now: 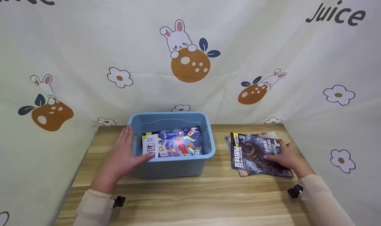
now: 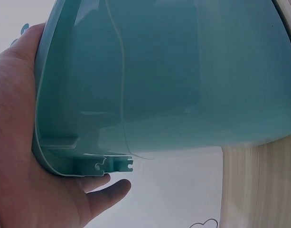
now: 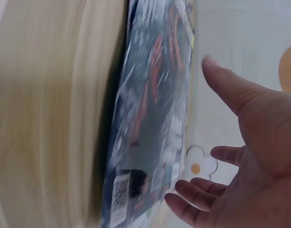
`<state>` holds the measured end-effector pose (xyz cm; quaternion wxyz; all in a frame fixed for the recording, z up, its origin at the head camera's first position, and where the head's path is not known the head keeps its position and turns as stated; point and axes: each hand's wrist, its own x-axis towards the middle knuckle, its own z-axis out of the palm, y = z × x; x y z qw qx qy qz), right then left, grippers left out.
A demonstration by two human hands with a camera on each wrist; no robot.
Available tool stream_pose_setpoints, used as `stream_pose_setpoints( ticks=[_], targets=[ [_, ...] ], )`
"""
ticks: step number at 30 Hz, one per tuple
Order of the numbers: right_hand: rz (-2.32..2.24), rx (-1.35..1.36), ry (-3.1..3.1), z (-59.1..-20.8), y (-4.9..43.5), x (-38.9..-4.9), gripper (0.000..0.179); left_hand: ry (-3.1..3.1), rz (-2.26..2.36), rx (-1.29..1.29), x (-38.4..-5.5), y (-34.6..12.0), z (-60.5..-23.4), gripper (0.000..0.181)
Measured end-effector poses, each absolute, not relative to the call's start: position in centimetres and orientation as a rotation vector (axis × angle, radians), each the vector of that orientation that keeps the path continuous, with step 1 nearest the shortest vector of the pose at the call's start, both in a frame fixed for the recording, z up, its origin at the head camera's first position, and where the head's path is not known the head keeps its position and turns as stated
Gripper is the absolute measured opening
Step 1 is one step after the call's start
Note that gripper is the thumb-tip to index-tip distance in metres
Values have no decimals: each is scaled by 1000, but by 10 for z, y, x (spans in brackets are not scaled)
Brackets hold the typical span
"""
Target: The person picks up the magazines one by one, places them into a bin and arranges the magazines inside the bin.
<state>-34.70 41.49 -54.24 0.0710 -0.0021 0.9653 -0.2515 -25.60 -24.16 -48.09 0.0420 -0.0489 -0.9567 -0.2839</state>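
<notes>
A blue plastic bin [image 1: 174,168] stands on the wooden table. My left hand [image 1: 123,157] holds its near left corner, thumb over the front rim and fingers along the left side; in the left wrist view the hand [image 2: 26,142] lies around the rim. Inside the bin lie colourful magazines [image 1: 181,142]. To the right, a dark-covered magazine [image 1: 253,153] lies on top of other magazines [image 1: 243,172], mostly hidden. Over its right part is my right hand [image 1: 287,157]. In the right wrist view the right hand's fingers [image 3: 195,194] are spread, beside the magazine [image 3: 150,109].
A light cloth [image 1: 190,94] printed with rabbits, oranges and flowers hangs behind and at both sides of the wooden table [image 1: 190,201]. A strip of tabletop separates the bin from the magazine pile. Small black devices [image 1: 119,201] sit at both wrists.
</notes>
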Motion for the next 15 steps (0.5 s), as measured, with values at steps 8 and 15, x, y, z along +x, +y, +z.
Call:
stream_pose_setpoints(
  ticks=[8, 15],
  targets=[
    [-671, 72, 2824, -539, 432, -339, 133, -2935, -840, -142, -256, -240, -480, 150],
    [-568, 103, 2774, -541, 437, -342, 142, -2934, -849, -131, -256, -241, -479, 149]
  ],
)
